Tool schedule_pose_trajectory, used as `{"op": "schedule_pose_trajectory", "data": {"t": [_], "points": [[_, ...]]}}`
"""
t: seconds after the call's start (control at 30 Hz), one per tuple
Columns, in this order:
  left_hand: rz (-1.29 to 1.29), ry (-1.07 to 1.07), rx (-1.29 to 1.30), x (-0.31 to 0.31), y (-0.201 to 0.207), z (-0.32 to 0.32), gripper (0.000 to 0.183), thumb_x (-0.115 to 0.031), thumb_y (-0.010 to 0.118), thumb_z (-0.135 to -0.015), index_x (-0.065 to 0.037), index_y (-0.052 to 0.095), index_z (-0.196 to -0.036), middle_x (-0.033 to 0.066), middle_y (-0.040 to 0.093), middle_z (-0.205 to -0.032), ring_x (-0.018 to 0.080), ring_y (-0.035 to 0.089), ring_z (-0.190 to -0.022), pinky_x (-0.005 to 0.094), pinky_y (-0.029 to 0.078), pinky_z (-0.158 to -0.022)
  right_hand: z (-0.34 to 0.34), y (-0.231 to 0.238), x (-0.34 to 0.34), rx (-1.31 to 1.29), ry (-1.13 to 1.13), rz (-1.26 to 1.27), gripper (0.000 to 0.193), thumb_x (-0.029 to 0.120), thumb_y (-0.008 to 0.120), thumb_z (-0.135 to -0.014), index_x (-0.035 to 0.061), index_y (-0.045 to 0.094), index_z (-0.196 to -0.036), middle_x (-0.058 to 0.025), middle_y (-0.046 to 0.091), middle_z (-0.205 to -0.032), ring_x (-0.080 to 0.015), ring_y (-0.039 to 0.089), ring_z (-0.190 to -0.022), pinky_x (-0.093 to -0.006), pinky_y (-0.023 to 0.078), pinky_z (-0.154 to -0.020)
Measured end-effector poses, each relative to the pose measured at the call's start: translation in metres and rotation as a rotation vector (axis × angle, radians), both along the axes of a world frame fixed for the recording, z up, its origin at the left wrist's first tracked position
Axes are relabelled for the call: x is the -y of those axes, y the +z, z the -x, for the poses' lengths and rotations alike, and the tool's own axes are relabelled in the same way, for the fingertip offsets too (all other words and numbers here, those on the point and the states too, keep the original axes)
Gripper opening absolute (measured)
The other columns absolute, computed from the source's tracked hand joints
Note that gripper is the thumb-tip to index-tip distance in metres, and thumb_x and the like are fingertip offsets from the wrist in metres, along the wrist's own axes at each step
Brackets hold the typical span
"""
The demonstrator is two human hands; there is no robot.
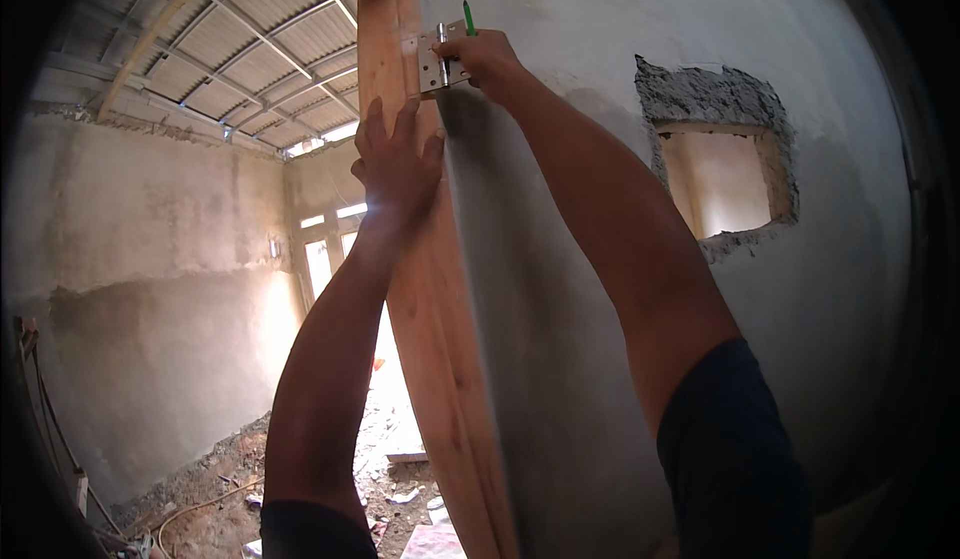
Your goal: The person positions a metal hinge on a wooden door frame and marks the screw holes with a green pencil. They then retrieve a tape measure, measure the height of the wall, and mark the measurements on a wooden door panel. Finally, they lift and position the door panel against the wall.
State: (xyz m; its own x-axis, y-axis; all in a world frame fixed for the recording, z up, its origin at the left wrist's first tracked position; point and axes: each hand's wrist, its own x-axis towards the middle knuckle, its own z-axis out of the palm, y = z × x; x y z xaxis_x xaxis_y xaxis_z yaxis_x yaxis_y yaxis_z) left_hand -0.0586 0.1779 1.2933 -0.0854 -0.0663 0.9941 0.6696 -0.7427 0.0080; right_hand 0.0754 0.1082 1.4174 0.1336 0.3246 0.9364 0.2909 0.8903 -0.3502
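Note:
High on the wooden door frame (440, 359), a silver metal hinge (433, 71) lies with one leaf against the wood and its knuckle upright. My right hand (488, 61) grips the hinge at its right leaf, thumb across the knuckle. A green pencil or pen (469, 19) sticks up from behind the fingers of that same hand. Just below the hinge, my left hand (400, 164) rests on the frame with its fingers spread and pointing up. It holds nothing. Part of the right leaf is hidden behind my right fingers.
A grey plastered wall (570, 359) adjoins the frame on the right, with a rough square opening (720, 179) cut in it. Through the doorway are another plastered wall (160, 219), a metal-framed roof (250, 49) and a rubble-strewn floor (220, 524) with a hose or cable (190, 509).

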Motion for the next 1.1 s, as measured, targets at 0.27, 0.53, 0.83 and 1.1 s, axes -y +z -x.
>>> {"op": "schedule_pose_trajectory", "data": {"t": [0.27,0.53,0.83,1.1], "points": [[-0.026,0.239,0.015,0.014,0.016,-0.015,0.060,-0.048,0.045,-0.091,-0.022,0.039,-0.145,0.0178,0.025,-0.151,0.0401,0.021,-0.140,0.0604,0.035,-0.099,-0.009,0.031,-0.021,-0.026,0.085,-0.041,0.019,0.009,0.076,-0.075,-0.0025,0.067,-0.086,-0.0077,0.065,-0.078,-0.0158,0.058,-0.068,-0.0313,0.044,-0.061],[-0.003,0.249,-0.035,0.016,0.018,-0.018,0.062,-0.046,0.045,-0.090,-0.020,0.038,-0.146,0.0203,0.026,-0.151,0.0439,0.022,-0.139,0.0614,0.036,-0.099,-0.011,0.033,-0.032,-0.019,0.022,-0.056,0.017,0.009,0.075,-0.078,-0.0033,0.068,-0.088,-0.0086,0.068,-0.081,-0.0160,0.061,-0.069,-0.0301,0.046,-0.064],[-0.022,0.245,-0.017,0.007,0.018,-0.017,0.063,-0.046,0.046,-0.090,-0.018,0.037,-0.146,0.0211,0.026,-0.151,0.0440,0.023,-0.139,0.0614,0.036,-0.099,-0.007,0.032,-0.023,0.007,0.003,-0.013,0.023,0.012,0.075,-0.080,-0.0044,0.067,-0.094,-0.0097,0.069,-0.085,-0.0174,0.063,-0.078,-0.0314,0.046,-0.068],[-0.032,0.230,-0.013,0.009,0.016,-0.017,0.063,-0.047,0.046,-0.090,-0.017,0.039,-0.146,0.0198,0.026,-0.151,0.0426,0.024,-0.139,0.0600,0.037,-0.099,-0.010,0.036,-0.028,0.008,0.051,-0.023,0.022,0.010,0.074,-0.081,-0.0055,0.066,-0.094,-0.0117,0.069,-0.086,-0.0180,0.065,-0.078,-0.0316,0.051,-0.069]]}}
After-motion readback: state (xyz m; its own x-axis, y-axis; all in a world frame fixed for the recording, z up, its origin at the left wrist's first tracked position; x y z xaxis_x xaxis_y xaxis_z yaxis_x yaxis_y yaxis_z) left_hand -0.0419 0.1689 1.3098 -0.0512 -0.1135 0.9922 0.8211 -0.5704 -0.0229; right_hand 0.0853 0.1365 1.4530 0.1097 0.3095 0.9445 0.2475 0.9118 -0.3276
